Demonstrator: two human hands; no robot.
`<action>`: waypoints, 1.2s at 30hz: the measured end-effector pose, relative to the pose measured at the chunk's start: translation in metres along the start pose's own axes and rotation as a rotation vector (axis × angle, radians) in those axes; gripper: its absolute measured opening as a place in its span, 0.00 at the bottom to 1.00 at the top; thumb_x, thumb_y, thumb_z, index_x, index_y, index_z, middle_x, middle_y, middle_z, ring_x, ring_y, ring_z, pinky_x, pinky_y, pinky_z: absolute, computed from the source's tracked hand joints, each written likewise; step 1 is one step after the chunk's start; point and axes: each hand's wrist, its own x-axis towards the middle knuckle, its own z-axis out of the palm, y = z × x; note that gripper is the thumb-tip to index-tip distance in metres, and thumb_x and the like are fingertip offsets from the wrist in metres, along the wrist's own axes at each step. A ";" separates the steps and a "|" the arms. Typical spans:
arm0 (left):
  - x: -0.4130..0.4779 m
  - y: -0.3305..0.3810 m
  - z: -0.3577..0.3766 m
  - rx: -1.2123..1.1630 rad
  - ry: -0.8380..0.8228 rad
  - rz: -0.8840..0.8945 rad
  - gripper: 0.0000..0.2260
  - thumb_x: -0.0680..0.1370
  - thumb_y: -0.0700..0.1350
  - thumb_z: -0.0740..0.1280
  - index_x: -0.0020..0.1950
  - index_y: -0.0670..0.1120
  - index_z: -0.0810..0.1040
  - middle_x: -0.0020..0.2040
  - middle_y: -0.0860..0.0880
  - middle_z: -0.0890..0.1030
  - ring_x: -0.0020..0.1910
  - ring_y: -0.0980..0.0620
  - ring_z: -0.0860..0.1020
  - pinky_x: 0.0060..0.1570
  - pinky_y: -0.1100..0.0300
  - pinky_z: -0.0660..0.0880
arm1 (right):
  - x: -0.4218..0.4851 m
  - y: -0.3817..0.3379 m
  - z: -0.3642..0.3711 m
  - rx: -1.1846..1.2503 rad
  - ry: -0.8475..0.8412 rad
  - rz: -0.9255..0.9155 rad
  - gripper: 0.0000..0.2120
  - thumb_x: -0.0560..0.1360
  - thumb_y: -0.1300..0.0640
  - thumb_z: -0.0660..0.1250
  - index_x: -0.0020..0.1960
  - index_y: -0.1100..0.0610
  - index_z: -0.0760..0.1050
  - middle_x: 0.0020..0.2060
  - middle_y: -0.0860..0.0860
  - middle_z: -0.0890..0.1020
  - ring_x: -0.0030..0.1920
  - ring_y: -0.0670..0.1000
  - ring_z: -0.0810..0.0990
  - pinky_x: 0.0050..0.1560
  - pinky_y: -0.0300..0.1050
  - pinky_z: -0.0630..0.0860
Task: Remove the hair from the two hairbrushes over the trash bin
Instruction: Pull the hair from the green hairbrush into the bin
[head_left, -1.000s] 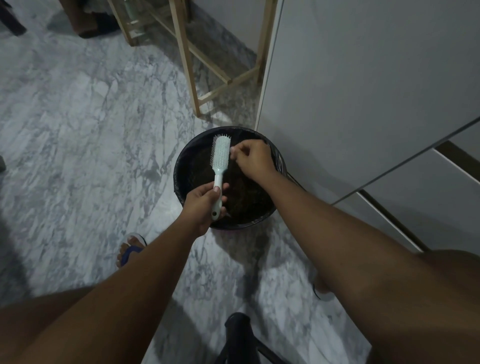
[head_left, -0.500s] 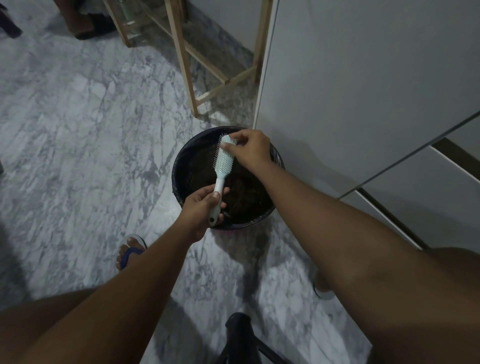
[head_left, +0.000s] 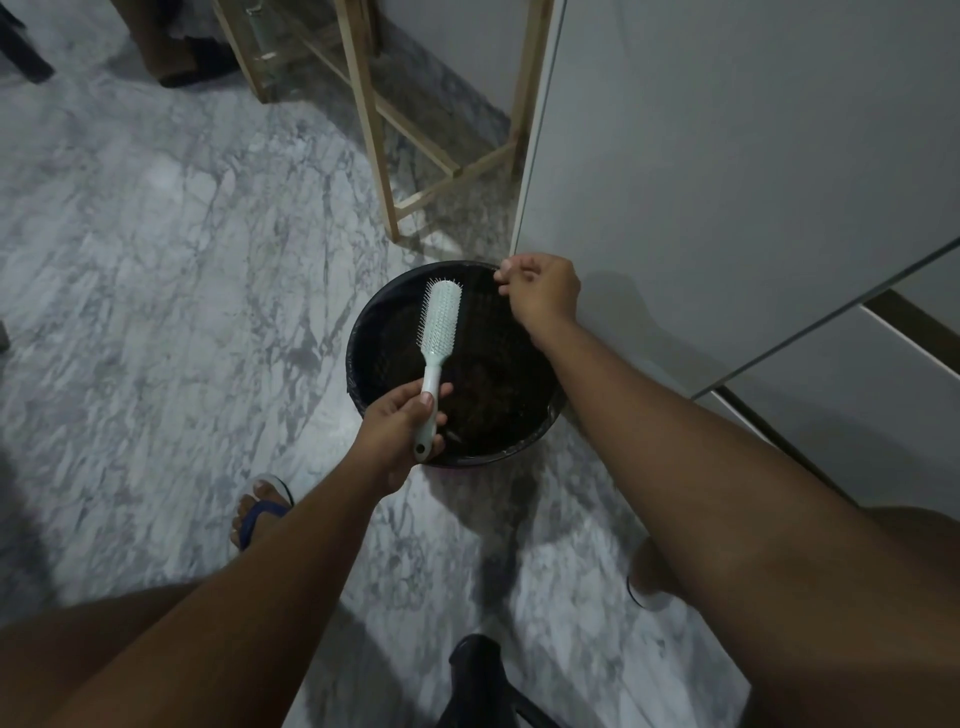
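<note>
Left hand (head_left: 400, 431) grips the hairbrush (head_left: 439, 332) handle above the trash bin (head_left: 358, 338). Right hand (head_left: 543, 293) at far rim, fingertips pinched; contents cannot be told.

Grey-veined marble floor (head_left: 156, 312) here, and the black trash bin (head_left: 358, 374) sits right on it (round, dark inside), tight against the white cabinet (head_left: 727, 156). The wooden frame (head_left: 382, 171) stands just beyond, with a sandalled foot (head_left: 260, 512) planted nearer.
</note>
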 end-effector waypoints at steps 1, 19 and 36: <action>0.000 0.000 -0.001 0.006 0.006 -0.001 0.12 0.83 0.39 0.61 0.65 0.42 0.78 0.60 0.48 0.84 0.41 0.52 0.76 0.33 0.58 0.76 | -0.002 0.001 -0.001 -0.010 -0.021 -0.009 0.07 0.78 0.59 0.67 0.42 0.54 0.81 0.37 0.47 0.85 0.30 0.40 0.82 0.39 0.31 0.78; -0.003 0.005 0.008 0.064 -0.087 0.015 0.11 0.82 0.37 0.62 0.63 0.43 0.78 0.59 0.46 0.83 0.39 0.53 0.76 0.33 0.59 0.75 | -0.007 0.011 0.008 -0.119 -0.142 -0.093 0.08 0.72 0.52 0.75 0.48 0.55 0.85 0.43 0.51 0.87 0.42 0.47 0.85 0.51 0.43 0.82; 0.004 0.013 0.006 -0.022 -0.008 -0.011 0.13 0.83 0.39 0.62 0.67 0.39 0.76 0.60 0.47 0.83 0.41 0.53 0.76 0.32 0.60 0.77 | -0.028 0.040 0.005 -0.071 -0.359 0.147 0.18 0.77 0.57 0.68 0.66 0.61 0.75 0.57 0.56 0.82 0.55 0.53 0.82 0.55 0.53 0.81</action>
